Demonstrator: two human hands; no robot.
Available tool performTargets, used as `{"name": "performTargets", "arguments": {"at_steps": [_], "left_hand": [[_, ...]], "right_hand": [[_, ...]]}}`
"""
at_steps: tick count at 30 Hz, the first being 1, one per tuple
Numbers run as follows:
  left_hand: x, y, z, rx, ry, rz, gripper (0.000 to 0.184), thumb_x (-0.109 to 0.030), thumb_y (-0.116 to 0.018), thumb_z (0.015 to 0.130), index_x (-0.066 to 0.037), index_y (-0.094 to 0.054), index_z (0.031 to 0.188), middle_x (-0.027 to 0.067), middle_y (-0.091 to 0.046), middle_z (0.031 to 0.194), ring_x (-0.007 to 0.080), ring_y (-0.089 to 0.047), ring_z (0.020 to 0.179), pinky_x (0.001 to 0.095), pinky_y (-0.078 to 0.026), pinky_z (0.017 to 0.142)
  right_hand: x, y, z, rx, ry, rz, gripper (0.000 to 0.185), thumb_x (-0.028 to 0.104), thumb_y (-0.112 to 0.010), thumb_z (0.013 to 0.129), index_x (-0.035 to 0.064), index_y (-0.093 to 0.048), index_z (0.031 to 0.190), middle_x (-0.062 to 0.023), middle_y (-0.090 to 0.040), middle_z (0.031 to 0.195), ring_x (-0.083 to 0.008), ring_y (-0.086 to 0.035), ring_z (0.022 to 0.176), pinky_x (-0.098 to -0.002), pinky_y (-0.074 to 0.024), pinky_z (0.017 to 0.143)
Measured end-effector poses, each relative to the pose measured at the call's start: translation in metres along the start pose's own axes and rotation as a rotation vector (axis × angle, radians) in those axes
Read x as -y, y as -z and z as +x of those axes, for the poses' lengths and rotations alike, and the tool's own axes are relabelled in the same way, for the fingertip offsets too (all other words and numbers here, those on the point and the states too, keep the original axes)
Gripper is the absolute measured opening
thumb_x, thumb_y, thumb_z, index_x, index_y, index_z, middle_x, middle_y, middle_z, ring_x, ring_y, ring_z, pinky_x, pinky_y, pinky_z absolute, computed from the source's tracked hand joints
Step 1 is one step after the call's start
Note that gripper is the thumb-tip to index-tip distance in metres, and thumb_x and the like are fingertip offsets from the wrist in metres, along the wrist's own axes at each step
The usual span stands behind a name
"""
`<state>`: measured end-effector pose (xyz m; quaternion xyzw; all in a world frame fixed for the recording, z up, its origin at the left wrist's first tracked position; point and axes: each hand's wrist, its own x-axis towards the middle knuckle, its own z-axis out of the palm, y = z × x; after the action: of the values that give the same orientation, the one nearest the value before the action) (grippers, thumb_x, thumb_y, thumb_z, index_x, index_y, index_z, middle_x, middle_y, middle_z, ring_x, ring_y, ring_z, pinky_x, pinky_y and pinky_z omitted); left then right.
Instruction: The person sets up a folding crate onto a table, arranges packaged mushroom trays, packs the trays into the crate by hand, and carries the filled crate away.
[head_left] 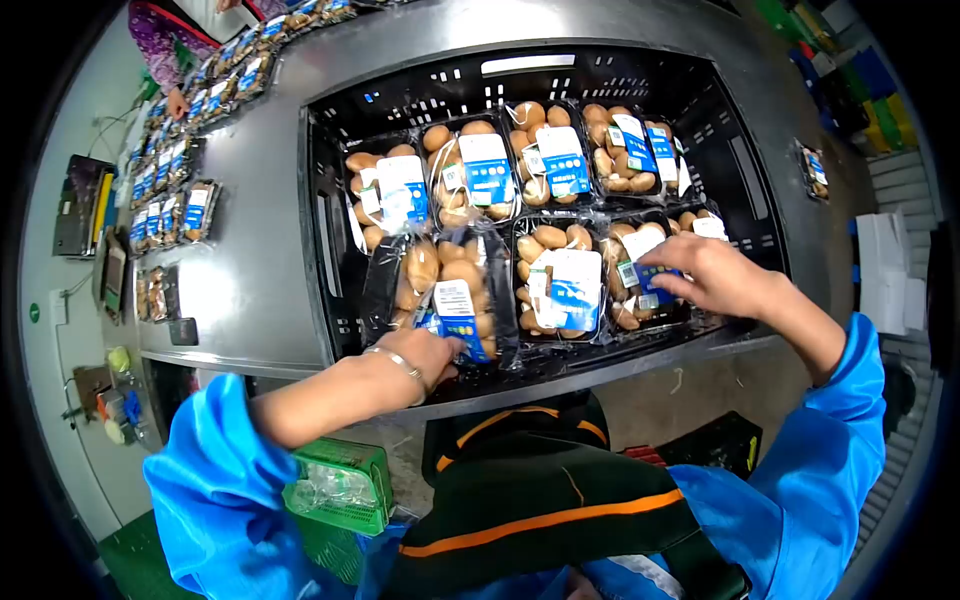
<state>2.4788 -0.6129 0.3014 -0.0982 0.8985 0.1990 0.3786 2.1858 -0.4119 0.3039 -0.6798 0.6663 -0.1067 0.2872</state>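
Observation:
A black plastic crate (400,118) in front of me holds two rows of film-wrapped mushroom packs with blue-and-white labels. At its near left corner, my left hand (418,352), wearing a bracelet, grips the front edge of a mushroom pack (462,272). That pack is tilted and sits higher than its neighbours. Over the near right side, my right hand (712,272) has its fingers bent onto another mushroom pack (628,300), by its label. Between the two lies a third mushroom pack (562,285), touched by neither hand.
The crate rests on a steel table (250,255). More wrapped packs (165,215) stand in rows at the left, where another person's hand (177,103) reaches in. A single pack (815,170) lies at the far right. Below the table stands a green basket (345,455).

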Motion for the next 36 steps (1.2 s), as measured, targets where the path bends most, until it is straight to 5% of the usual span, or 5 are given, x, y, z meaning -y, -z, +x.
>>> {"name": "performTargets", "arguments": {"at_steps": [5, 8, 18, 27, 36], "left_hand": [[0.005, 0.041, -0.008, -0.735, 0.178, 0.418, 0.066, -0.046, -0.062, 0.079, 0.003, -0.045, 0.119, 0.0153, -0.062, 0.088, 0.0316, -0.06, 0.089, 0.0361, -0.05, 0.074], [0.02, 0.045, 0.028, -0.29, 0.562, 0.149, 0.098, -0.07, -0.062, 0.062, 0.006, -0.042, 0.122, 0.0282, -0.058, 0.101, 0.0361, -0.06, 0.095, 0.0377, -0.049, 0.081], [0.045, 0.074, -0.052, -0.276, 0.41, -0.295, 0.081, -0.01, -0.07, 0.072, -0.004, -0.025, 0.139, 0.023, -0.058, 0.11, 0.034, -0.057, 0.099, 0.0366, -0.045, 0.086], [0.021, 0.017, 0.002, -0.086, 0.34, 0.379, 0.059, -0.036, -0.066, 0.077, -0.005, -0.048, 0.123, 0.0149, -0.058, 0.113, 0.0279, -0.057, 0.101, 0.0357, -0.043, 0.087], [-0.04, -0.017, 0.059, -0.346, -0.138, 0.434, 0.079, -0.043, -0.075, 0.061, -0.012, -0.043, 0.126, 0.0088, -0.044, 0.125, 0.0276, -0.04, 0.119, 0.0416, -0.036, 0.092]], "right_hand": [[-0.006, -0.006, 0.044, -0.111, 0.09, 0.119, 0.029, 0.025, -0.053, 0.088, 0.0039, -0.06, 0.107, -0.0159, -0.062, 0.094, -0.0328, -0.059, 0.09, -0.0397, -0.0477, 0.079], [0.015, -0.038, 0.093, -0.028, -0.046, 0.196, 0.053, 0.04, -0.059, 0.082, -0.001, -0.052, 0.114, -0.0177, -0.062, 0.096, -0.031, -0.06, 0.089, -0.039, -0.0475, 0.079], [-0.013, -0.061, 0.144, 0.207, -0.316, 0.977, 0.011, -0.005, -0.044, 0.082, 0.0009, -0.051, 0.086, -0.0075, -0.063, 0.084, -0.0086, -0.058, 0.06, -0.0217, -0.0501, 0.047], [-0.054, -0.04, 0.005, 0.287, -0.055, -0.371, 0.076, 0.041, -0.069, 0.074, 0.0159, -0.034, 0.137, -0.0159, -0.032, 0.139, -0.0376, -0.032, 0.125, -0.0484, -0.0348, 0.098], [-0.019, -0.075, 0.039, 0.109, 0.416, -0.166, 0.061, 0.027, -0.069, 0.071, 0.0177, -0.048, 0.128, -0.0162, -0.034, 0.137, -0.0367, -0.03, 0.127, -0.0504, -0.026, 0.102]]}}
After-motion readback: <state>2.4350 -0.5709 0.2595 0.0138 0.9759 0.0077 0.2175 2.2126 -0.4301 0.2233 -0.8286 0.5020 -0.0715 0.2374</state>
